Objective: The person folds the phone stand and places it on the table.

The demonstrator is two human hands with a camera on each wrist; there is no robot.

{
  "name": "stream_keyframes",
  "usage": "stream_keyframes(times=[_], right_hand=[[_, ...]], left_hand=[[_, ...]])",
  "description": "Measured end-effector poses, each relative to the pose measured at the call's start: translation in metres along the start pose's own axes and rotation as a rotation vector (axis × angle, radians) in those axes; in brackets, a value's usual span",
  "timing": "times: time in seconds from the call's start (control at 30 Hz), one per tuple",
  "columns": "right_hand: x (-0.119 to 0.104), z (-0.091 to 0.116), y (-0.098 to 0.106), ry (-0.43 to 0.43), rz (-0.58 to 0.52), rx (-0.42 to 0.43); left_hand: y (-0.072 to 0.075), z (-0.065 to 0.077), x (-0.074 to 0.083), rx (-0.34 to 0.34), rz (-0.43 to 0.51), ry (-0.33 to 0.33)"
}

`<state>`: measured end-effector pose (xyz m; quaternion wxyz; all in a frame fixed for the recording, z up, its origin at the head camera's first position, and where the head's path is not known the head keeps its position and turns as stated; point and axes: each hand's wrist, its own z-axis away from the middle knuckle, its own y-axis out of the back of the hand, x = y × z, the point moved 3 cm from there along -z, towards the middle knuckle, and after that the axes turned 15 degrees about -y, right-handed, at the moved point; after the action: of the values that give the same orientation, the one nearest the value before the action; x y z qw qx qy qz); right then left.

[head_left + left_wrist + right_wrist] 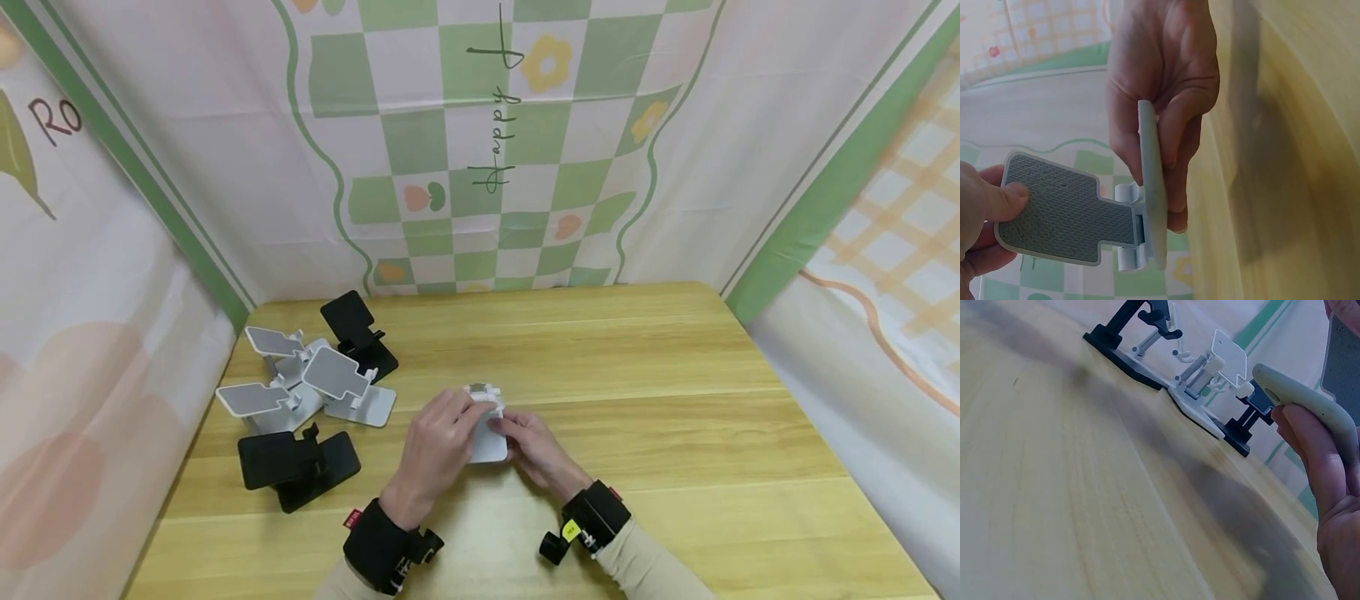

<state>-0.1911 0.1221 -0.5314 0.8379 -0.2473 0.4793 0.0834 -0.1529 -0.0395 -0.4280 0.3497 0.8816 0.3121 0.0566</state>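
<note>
Both hands hold one white folding phone stand [489, 447] above the front middle of the table. My left hand [438, 442] pinches its grey-padded holder plate [1054, 209] between thumb and fingers, which shows in the left wrist view. The flat base [1152, 181] is gripped by my right hand [538, 450], thumb on one face and fingers on the other. A hinge [1130, 228] joins plate and base, which stand at a wide angle to each other. In the right wrist view, the right fingers [1316, 440] lie along the base's underside.
On the left of the wooden table [637, 375] several phone stands stand unfolded. A black one [300, 467] is in front, white ones with grey pads [337, 372] are in the middle, and another black one [360, 333] is behind. A patterned cloth [495, 125] hangs behind the table.
</note>
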Motion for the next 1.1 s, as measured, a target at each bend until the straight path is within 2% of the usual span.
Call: stream_keyframes(times=[0.2, 0.43, 0.67, 0.9, 1.1], right_hand=[[-0.001, 0.001, 0.002, -0.002, -0.043, 0.020], [-0.001, 0.002, 0.003, 0.008, -0.066, 0.006], [-0.003, 0.002, 0.005, 0.015, -0.086, 0.026], [-0.004, 0.003, 0.005, 0.032, -0.106, -0.006], [-0.005, 0.003, 0.004, 0.040, -0.123, -0.013]], left_hand=[[-0.003, 0.003, 0.004, -0.006, 0.003, -0.027], [-0.003, 0.005, 0.009, -0.046, 0.013, -0.024], [-0.006, 0.008, 0.012, -0.062, 0.019, -0.037], [-0.010, 0.012, 0.014, -0.102, 0.025, -0.046], [-0.013, 0.015, 0.015, -0.107, 0.006, -0.072]])
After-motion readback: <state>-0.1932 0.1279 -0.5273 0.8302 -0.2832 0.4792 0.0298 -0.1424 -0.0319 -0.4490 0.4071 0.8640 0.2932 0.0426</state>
